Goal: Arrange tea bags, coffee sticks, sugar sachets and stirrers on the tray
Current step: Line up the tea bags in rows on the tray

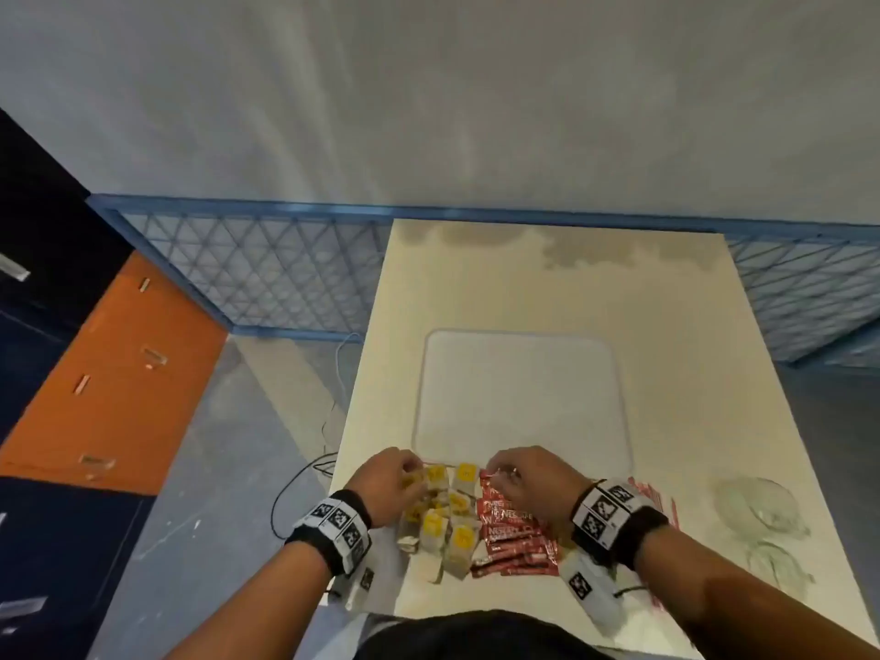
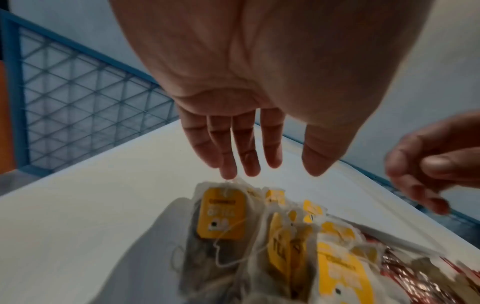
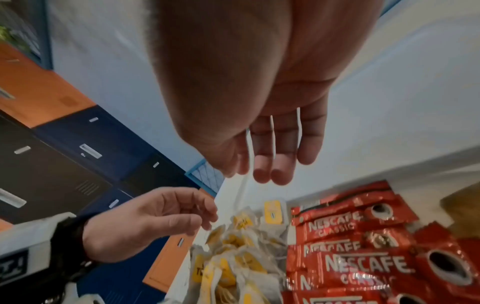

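Nearest the person, two piles lie side by side on the pale tabletop (image 1: 666, 326). Under the left hand (image 1: 388, 483) sits a loose heap of tea bags (image 1: 445, 521) with yellow tags and trailing strings. Under the right hand (image 1: 528, 478) lie red coffee sticks (image 1: 512, 535), overlapping like shingles. More red-printed packets (image 1: 650, 497) peek out beyond the right wrist; whether they are sugar sachets cannot be told.

Both hands hover at the far edge of the piles, apart from each other. The left hand's fingers (image 2: 241, 148) hang straight and relaxed, tips just touching the topmost tea bag, gripping nothing. The right hand's fingers (image 3: 275, 160) reach down with thumb near forefinger; whether they pinch a thread or a stick cannot be told.

Just beyond the fingertips lies the white tray (image 1: 519, 388), bare, its near rim touching the piles.

To do this step well, likely the first pick, take one tea bag by its paper body rather than its string, since tangled strings may drag neighbours along. Lift it clear, then lay it flat in a tray corner, leaving room for the other kinds.
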Action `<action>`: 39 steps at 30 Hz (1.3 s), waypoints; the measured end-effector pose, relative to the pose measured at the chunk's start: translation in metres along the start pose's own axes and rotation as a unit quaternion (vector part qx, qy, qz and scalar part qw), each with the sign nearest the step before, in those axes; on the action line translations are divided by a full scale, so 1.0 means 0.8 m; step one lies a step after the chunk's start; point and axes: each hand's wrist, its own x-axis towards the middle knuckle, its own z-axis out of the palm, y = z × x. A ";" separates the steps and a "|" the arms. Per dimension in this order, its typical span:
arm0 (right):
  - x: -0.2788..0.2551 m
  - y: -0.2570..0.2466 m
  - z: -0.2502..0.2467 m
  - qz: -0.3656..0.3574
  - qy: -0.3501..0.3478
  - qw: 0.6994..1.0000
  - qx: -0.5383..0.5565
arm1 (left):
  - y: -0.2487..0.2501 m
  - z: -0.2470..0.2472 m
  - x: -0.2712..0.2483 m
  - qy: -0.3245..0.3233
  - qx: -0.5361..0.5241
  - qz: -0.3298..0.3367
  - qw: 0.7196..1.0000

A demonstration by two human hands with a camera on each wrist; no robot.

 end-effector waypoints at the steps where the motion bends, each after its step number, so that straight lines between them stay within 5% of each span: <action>1: 0.007 0.000 0.009 0.001 -0.003 1.000 -0.003 | -0.001 0.003 0.003 -0.010 0.011 0.012 1.000; 7: 0.029 -0.012 0.044 0.020 -0.052 0.998 -0.042 | 0.006 0.014 0.020 -0.068 0.101 0.069 0.990; 17: 0.043 -0.018 0.081 0.050 -0.058 0.996 -0.043 | 0.018 0.016 0.037 -0.116 0.166 0.064 0.977; 25: 0.041 -0.019 0.094 0.038 -0.048 0.995 -0.085 | 0.005 0.017 0.026 -0.053 0.102 0.088 0.990; 30: 0.041 -0.019 0.096 0.011 -0.070 0.989 -0.127 | 0.000 0.030 0.011 -0.109 0.161 0.106 0.975; 39: 0.042 -0.015 0.095 0.011 -0.023 0.995 -0.101 | 0.014 0.044 0.011 -0.078 0.122 0.082 0.986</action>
